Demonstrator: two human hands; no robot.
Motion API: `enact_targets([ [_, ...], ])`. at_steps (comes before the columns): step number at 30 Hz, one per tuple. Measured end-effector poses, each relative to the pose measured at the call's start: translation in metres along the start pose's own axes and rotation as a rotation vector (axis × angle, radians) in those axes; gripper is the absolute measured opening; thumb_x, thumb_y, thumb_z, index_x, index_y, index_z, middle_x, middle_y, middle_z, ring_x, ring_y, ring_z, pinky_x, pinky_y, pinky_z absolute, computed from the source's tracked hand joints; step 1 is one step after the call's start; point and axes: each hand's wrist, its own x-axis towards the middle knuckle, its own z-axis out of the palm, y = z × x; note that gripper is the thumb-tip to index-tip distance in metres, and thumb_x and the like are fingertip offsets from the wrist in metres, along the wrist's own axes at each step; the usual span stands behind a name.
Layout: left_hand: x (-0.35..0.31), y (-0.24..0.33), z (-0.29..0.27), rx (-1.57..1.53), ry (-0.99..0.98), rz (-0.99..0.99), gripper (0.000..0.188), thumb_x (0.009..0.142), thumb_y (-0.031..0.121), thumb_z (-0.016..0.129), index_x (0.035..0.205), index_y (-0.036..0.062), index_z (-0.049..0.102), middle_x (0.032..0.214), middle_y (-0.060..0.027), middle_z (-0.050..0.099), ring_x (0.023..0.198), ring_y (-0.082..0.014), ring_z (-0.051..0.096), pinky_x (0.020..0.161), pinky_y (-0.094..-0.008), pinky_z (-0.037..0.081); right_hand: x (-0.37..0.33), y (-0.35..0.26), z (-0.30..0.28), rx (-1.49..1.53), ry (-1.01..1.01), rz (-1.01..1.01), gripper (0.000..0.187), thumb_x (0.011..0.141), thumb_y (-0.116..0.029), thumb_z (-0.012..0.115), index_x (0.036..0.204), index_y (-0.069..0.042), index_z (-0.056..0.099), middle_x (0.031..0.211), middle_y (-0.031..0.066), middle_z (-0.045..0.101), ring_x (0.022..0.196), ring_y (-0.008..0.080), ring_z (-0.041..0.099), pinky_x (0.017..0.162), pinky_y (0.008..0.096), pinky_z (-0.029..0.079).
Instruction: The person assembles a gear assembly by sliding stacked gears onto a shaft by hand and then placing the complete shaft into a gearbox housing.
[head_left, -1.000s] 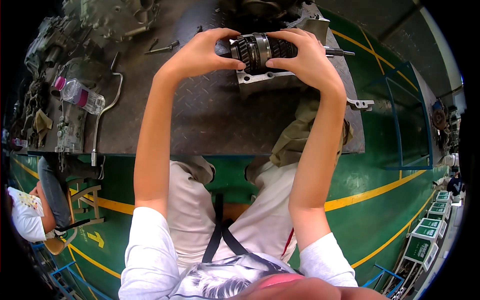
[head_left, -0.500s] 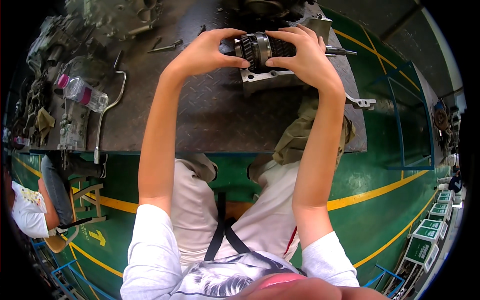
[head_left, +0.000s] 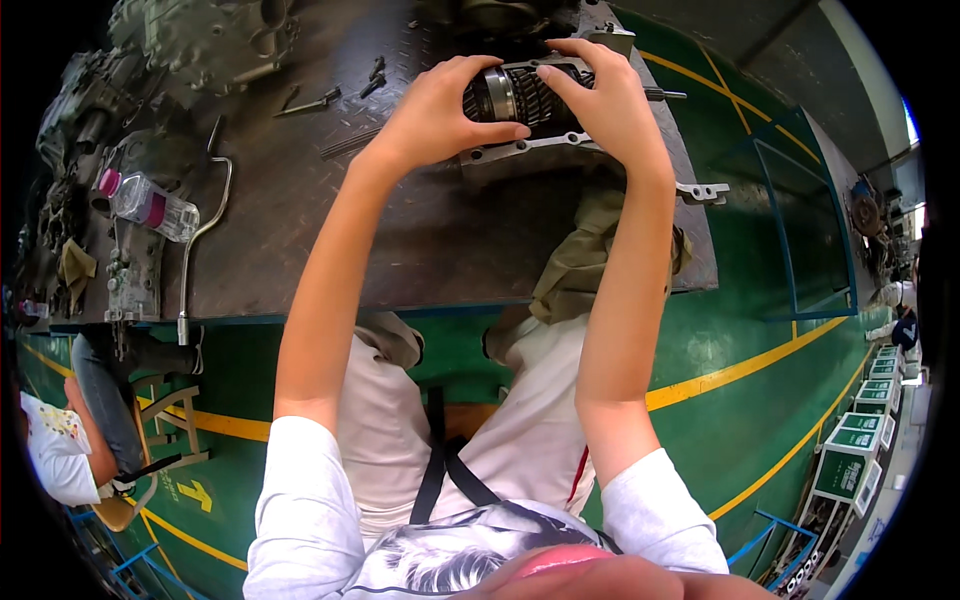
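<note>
A gear shaft (head_left: pixel 537 98) with several dark toothed gears and a bright steel ring lies in a grey metal housing (head_left: pixel 520 152) on the bench's far right part. My left hand (head_left: pixel 440 112) curls round its left end, thumb along the near side and fingers over the far side. Over its right part sits my right hand (head_left: pixel 608 105), the thumb bent onto the gears and the fingers reaching over the far side. A thin shaft end (head_left: pixel 665 94) sticks out to the right of the right hand. The palms hide both ends of the gears.
Metal rods (head_left: pixel 350 143) and bolts (head_left: pixel 372 77) lie left of my left hand. A bent-handled wrench (head_left: pixel 207 230), a plastic bottle (head_left: pixel 150 205) and large castings (head_left: pixel 205 45) occupy the bench's left. A khaki cloth (head_left: pixel 580 255) hangs over the near edge. Another person (head_left: pixel 65 440) sits at left.
The gears sit lower in the housing, tilted less. My left hand has moved right along them, uncovering the rods; my right thumb has shifted from the near side to the top.
</note>
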Motion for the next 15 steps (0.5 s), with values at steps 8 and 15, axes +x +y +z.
enact_targets([
  [8,-0.002,0.001,0.011,0.022,0.065,-0.002,0.071,0.068,0.034,0.080,0.120,-0.0021,0.050,0.112,-0.0193,0.057,0.106,-0.0322,0.055,0.092,-0.0370,0.043,-0.001,-0.005,0.002,0.067,0.040,0.074,0.037,0.083,-0.033,0.063,0.106,-0.004,0.066,0.107,0.0170,0.064,0.108,0.0346,0.054,0.095,0.0418,0.041],
  [15,0.000,-0.002,0.005,-0.002,0.076,0.025,0.068,0.068,0.029,0.079,0.120,-0.0017,0.050,0.111,-0.0188,0.055,0.107,-0.0326,0.054,0.094,-0.0366,0.042,0.004,-0.008,0.005,0.060,0.096,0.079,0.037,0.082,-0.034,0.064,0.101,-0.003,0.067,0.102,0.0172,0.065,0.104,0.0345,0.056,0.092,0.0414,0.042],
])
